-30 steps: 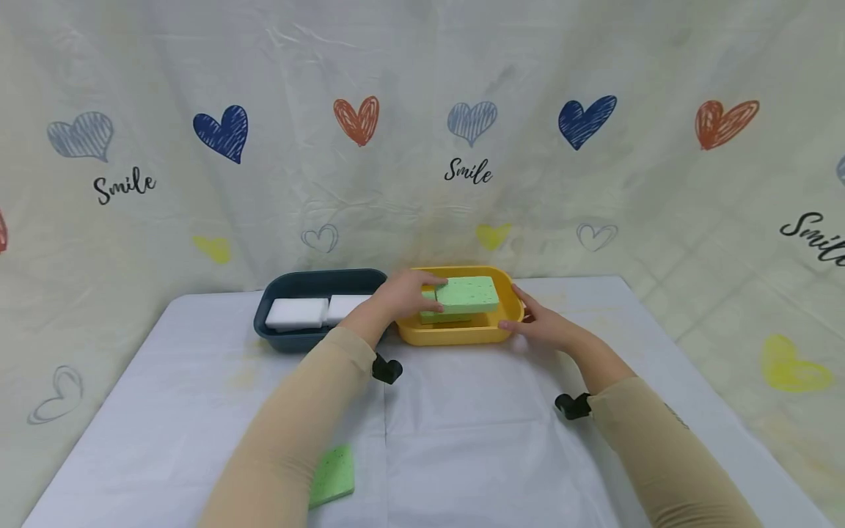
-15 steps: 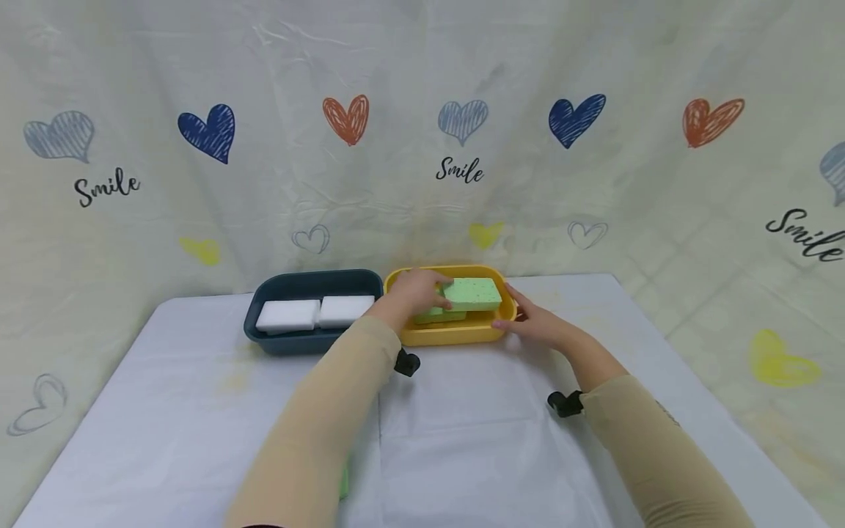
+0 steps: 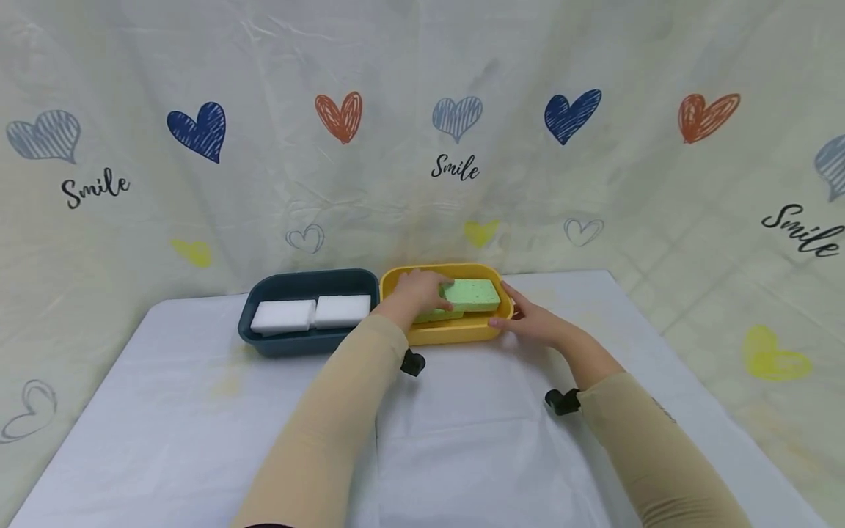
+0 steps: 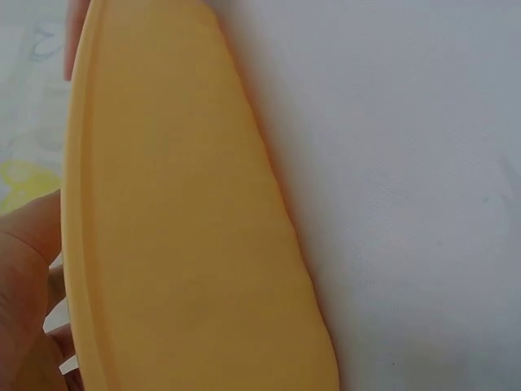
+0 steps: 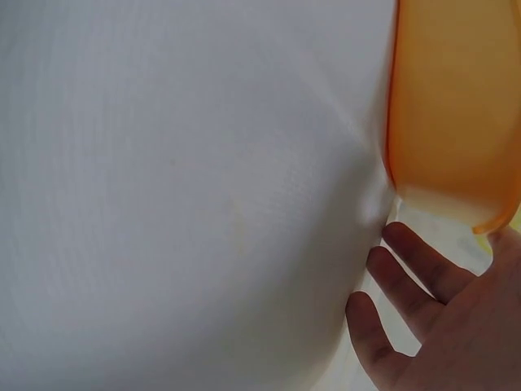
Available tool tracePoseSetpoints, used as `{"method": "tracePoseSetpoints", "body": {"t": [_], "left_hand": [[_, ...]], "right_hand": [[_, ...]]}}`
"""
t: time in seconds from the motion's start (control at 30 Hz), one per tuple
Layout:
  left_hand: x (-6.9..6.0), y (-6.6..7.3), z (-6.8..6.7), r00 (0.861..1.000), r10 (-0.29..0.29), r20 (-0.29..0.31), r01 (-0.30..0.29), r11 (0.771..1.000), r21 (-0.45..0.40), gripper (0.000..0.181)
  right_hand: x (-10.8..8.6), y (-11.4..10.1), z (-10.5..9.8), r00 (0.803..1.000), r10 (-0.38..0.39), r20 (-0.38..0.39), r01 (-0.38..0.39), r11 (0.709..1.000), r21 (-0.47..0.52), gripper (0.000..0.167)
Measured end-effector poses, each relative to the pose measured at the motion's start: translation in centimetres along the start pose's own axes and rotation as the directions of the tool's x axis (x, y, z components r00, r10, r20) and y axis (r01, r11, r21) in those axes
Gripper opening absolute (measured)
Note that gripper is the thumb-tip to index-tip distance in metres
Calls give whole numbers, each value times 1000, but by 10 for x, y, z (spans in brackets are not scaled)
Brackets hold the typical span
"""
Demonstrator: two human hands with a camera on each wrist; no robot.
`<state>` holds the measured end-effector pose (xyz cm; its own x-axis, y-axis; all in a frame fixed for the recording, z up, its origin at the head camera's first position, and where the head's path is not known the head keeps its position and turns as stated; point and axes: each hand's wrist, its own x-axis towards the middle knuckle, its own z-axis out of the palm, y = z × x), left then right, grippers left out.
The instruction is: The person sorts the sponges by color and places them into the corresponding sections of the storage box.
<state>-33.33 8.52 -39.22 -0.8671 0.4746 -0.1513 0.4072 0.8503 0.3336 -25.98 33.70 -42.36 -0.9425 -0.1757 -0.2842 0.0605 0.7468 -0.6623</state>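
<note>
My left hand [image 3: 421,290] reaches into the yellow bin [image 3: 455,336] and pinches the left end of a speckled green sponge [image 3: 472,295] with thumb and fingers. Another green sponge [image 3: 441,315] lies lower in the bin, partly covered by that hand. At the bin's right end, my right hand [image 3: 536,323] touches the outside with thumb and forefinger spread apart. The right wrist view shows its other fingers [image 5: 407,297] extended, below the bin's end. In the left wrist view the bin's wall [image 4: 187,204] hides most of the left hand [image 4: 28,285].
Left of the yellow bin stands a dark blue bin [image 3: 297,343] with two white sponges [image 3: 284,317] side by side. Both bins sit near the back edge of the white-covered table [image 3: 462,447]. A curtain [image 3: 396,191] printed with hearts hangs behind.
My left hand has moved the green sponge rightward within the yellow bin. The loose green sponge on the table has gone from sight behind the left sleeve. The right hand stays at the bin.
</note>
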Motion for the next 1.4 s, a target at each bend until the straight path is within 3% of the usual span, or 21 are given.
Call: {"method": "tracePoseSetpoints", "body": {"t": [0.47,0.9,1.17,1.4], "left_hand": [[-8,1,-9,998,50,-35,-50,999,20,67],[-22,-28,-22,994,69,-85,-72,996,-43,68],[-47,-44,-37,992,55,-111,-55,998,-4,67],[-79,-55,-52,990,83,-112,-85,996,-12,67]], "right_hand": [[1,-1,0,1000,21,6,-21,1000,-18,101],[4,2,-1,999,32,16,-32,999,-11,102],[6,6,-1,999,30,21,-29,999,-31,104],[2,-1,-2,999,25,22,-24,999,-42,103]]}}
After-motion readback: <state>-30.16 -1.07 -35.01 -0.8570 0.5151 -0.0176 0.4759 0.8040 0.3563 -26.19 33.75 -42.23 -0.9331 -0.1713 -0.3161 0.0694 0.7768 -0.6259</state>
